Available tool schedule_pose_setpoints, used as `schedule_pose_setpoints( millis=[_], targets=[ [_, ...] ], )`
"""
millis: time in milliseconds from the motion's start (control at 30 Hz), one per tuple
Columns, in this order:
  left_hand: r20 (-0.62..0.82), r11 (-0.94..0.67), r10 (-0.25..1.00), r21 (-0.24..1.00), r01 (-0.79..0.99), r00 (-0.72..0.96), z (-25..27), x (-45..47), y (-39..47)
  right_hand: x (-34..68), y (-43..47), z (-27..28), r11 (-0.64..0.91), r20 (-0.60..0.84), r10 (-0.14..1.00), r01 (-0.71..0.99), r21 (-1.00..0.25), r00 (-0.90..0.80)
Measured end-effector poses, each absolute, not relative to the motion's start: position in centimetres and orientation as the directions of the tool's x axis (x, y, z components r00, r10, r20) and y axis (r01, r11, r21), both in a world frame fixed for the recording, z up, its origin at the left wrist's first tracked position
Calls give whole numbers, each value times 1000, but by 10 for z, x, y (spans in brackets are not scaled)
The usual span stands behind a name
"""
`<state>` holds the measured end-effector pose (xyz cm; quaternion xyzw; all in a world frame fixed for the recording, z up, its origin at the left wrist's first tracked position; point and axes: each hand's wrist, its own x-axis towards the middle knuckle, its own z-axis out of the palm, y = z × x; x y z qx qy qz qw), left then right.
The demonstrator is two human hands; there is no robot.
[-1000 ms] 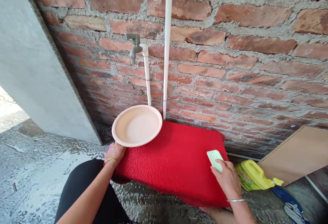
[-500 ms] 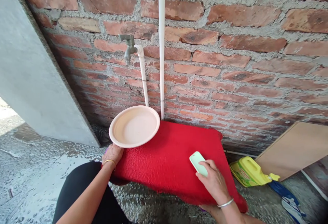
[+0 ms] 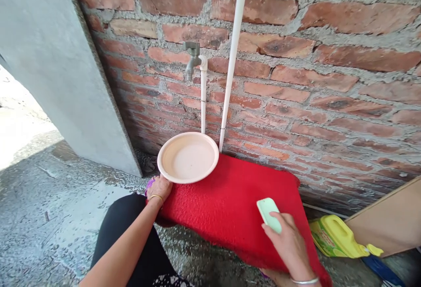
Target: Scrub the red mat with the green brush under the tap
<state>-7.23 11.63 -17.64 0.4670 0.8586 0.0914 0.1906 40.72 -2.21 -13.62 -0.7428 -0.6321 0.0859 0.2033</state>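
My right hand (image 3: 291, 241) is closed around a pale green scrub brush (image 3: 270, 213) that lies against the red cloth (image 3: 230, 203); the brush's underside is hidden. At the left end of the cloth, my left hand (image 3: 162, 187) grips the edge, just under the rim of the basin; its fingertips are hidden. Something purple (image 3: 149, 185) shows beside that hand. The pale pink basin (image 3: 166, 175) stands on the back left corner of the cloth.
A grey tap (image 3: 191, 61) on a white pipe (image 3: 203, 98) rises behind the basin against the brick wall. A taller white pipe (image 3: 232, 63) stands beside it. At right a yellow jug (image 3: 338, 236) lies near a tan board (image 3: 388, 217). A grey slab (image 3: 88, 85) leans left.
The view has swung left, so everything sits farther right in it. The right hand still holds the brush on the cloth, and the left hand stays at the cloth's edge.
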Motion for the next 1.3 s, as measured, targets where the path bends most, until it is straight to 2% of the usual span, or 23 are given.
schedule_pose_setpoints(
  millis=[167, 267, 367, 467, 533, 700, 767, 867, 1000, 1100, 1200, 1300],
  targets=[
    [-269, 546, 837, 356, 759, -476, -176, -73, 117, 249, -23, -128, 194, 99, 981, 909, -370, -169],
    [-249, 528, 849, 356, 771, -466, -176, -74, 118, 197, -23, -126, 267, 54, 963, 900, -345, -265],
    [-256, 525, 850, 350, 776, -460, -177, -74, 118, 194, -21, -130, 256, 30, 965, 915, -312, -260],
    [-254, 519, 854, 354, 778, -454, -178, -74, 118, 238, -22, -139, 194, 62, 981, 935, -295, -184],
    [-248, 515, 857, 366, 775, -452, -179, -73, 117, 286, -28, -146, 109, 89, 992, 952, -287, -86],
    [-250, 528, 849, 380, 760, -465, -178, -71, 116, 412, -52, -158, -215, 111, 963, 950, -224, 244],
    [-252, 532, 847, 382, 755, -469, -176, -70, 116, 431, -57, -159, -268, 133, 945, 941, -207, 298],
    [-259, 527, 850, 388, 756, -459, -173, -68, 115, 404, -49, -154, -181, 138, 966, 951, -251, 220],
    [-270, 528, 848, 371, 764, -455, -168, -67, 113, 297, -22, -140, 84, 102, 993, 943, -322, -53],
    [-265, 525, 850, 354, 774, -455, -166, -66, 113, 224, -6, -131, 223, 76, 975, 917, -332, -209],
    [-272, 524, 850, 349, 777, -451, -164, -65, 112, 198, 6, -127, 257, 44, 965, 910, -327, -257],
    [-269, 519, 853, 357, 777, -447, -163, -65, 112, 221, 12, -129, 189, 13, 981, 926, -328, -195]
  ],
)
